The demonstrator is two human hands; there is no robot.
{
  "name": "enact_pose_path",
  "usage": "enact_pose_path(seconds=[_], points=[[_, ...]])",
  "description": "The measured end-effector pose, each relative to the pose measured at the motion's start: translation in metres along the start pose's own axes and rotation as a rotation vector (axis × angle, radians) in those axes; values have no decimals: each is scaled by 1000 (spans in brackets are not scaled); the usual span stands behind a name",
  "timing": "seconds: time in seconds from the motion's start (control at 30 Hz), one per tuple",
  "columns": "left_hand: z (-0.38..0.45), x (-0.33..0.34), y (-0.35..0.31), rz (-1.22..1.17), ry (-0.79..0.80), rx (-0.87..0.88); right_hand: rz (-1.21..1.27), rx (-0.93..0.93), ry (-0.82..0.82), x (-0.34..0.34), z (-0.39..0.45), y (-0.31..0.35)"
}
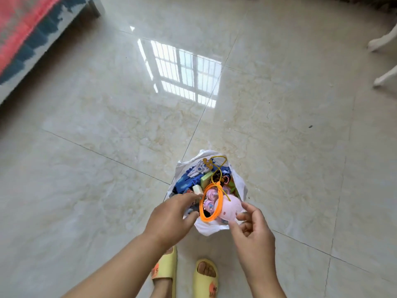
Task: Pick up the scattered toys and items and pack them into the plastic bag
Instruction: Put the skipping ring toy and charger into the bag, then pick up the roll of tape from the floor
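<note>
Both hands are down at the bag (241, 186), which sits on the floor (107, 125) just ahead of the person's slippers (205, 276), its white mouth spread open so the load can be seen and reached from above. And it is a full load: blue toys (182, 181) are wedged along the left side, a green block (207, 178) sits in the middle, a yellow cord (217, 168) loops up near the far rim, and on top lies an orange ring (211, 203) beside a pink toy (229, 208) that bulges over the near edge. The left hand (171, 218) reaches in from the left, fingers loosely extended toward the ring and the near rim; whether it pinches the plastic or just hovers above it, I cannot tell. The right hand (253, 224) comes in from the right, fingers half curled and relaxed, tips just beside the pink toy, with nothing clearly held. My read is that the two hands are flanking the mouth to gather the rim or press the top pieces down, since the pink toy rides high and looks likely to roll out if the bag is lifted as it stands. No loose toys show on the tiles in view, so the collecting looks about finished. A bed (32, 39) edges the upper left and white furniture legs (384, 39) the upper right, both well apart from the bag.
</note>
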State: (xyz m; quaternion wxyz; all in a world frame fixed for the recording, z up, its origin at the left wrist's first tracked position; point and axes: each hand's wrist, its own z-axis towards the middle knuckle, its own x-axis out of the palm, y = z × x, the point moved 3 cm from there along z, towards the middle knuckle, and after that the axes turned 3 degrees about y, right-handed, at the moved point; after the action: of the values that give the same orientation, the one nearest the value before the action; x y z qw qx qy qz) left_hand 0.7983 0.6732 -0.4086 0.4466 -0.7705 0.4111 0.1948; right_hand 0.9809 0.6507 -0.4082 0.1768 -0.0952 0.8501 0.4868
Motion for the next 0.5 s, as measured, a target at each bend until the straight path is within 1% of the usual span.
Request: enact_pose_path(seconds=[0.17, 0.27, 0.33, 0.5], points=[[-63, -32, 22, -116, -110, -119, -241, -207, 210, 17, -28, 45], [-101, -56, 40, -190, -192, -183, -360, -372, 322, 36, -50, 77], [-131, -71, 54, -230, -260, -224, -416, -471, 392, 54, -69, 97], [-218, -86, 99, -365, -391, -375, -507, -623, 607, 109, -130, 125]])
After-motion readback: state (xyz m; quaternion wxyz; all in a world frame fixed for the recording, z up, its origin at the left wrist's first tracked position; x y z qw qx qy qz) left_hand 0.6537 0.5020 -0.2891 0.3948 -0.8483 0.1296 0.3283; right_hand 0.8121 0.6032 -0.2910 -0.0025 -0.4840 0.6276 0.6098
